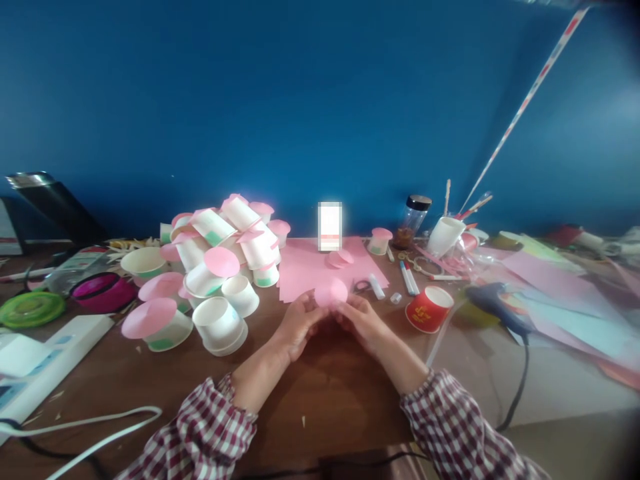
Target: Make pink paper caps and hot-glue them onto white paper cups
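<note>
Between my two hands, above the near edge of the pink paper sheets (300, 267), is a round pink paper disc (331, 292). My left hand (303, 320) pinches its left lower edge, and my right hand (361, 320) pinches the right lower edge. More pink paper discs (341, 259) lie on the sheets just beyond. A cap-less glue stick (377, 287) and scissors (361, 286) rest near my right hand. To the left, a heap of white paper cups (257, 248) carries pink discs on many of the cups.
A red paper cup (430, 310) stands at right, with a dark glue gun (493, 303) and its cord beyond it. Markers (409, 277), a glass bottle (413, 220) and a white mug (445, 235) are behind. A power strip (60, 353) with cables lies at left.
</note>
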Demonstrator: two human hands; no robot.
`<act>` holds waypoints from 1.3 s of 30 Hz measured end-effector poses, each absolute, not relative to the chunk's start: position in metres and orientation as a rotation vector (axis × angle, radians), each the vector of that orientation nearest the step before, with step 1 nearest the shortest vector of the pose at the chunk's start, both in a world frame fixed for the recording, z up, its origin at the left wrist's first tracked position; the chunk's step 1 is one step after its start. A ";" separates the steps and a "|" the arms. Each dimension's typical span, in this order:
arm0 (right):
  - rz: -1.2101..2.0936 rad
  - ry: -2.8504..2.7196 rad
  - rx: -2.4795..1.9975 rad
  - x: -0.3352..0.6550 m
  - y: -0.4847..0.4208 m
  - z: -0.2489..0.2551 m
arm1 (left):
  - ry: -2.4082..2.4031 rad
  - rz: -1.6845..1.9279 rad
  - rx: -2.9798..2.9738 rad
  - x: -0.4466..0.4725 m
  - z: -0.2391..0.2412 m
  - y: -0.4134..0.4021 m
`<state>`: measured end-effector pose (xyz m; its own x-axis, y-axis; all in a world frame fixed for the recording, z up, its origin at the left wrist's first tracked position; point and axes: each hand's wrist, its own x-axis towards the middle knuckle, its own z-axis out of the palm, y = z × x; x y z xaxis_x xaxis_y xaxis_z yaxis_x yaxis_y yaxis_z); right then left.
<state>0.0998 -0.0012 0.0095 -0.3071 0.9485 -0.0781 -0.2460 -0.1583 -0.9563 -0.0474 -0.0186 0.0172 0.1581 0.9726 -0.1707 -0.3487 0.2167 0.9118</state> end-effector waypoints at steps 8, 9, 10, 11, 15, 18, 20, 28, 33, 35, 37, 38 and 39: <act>1.633 -1.136 -0.986 0.098 -0.001 0.009 | 0.903 1.139 0.850 -0.050 0.019 -0.020; 1.613 -1.149 -0.998 0.098 -0.001 0.009 | 0.907 1.142 0.854 -0.050 0.019 -0.020; 1.590 -1.170 -1.007 0.098 -0.001 0.010 | 0.915 1.144 0.864 -0.050 0.020 -0.021; 1.564 -1.195 -1.011 0.098 -0.002 0.010 | 0.925 1.147 0.877 -0.050 0.020 -0.021; 1.524 -1.277 -1.021 0.098 -0.003 0.011 | 0.934 1.178 0.916 -0.049 0.018 -0.019; 1.537 -1.303 -1.014 0.098 -0.005 0.011 | 0.941 1.231 0.885 -0.048 0.014 -0.018; 1.529 -1.323 -1.010 0.098 -0.005 0.010 | 0.944 1.261 0.872 -0.047 0.011 -0.018; 1.450 -1.421 -1.072 0.101 -0.002 0.006 | 1.027 1.235 0.793 -0.050 0.008 -0.015; 1.464 -1.477 -1.030 0.101 -0.005 0.011 | 1.031 1.245 0.732 -0.051 0.012 -0.015; 1.449 -1.474 -1.033 0.100 -0.007 0.013 | 1.034 1.255 0.723 -0.050 0.014 -0.016; 1.415 -1.471 -1.034 0.098 -0.007 0.015 | 1.040 1.250 0.728 -0.049 0.014 -0.017; 1.402 -1.470 -1.030 0.098 -0.007 0.016 | 1.042 1.238 0.737 -0.050 0.014 -0.017; 1.396 -1.471 -1.024 0.098 -0.007 0.016 | 1.040 1.223 0.750 -0.050 0.014 -0.018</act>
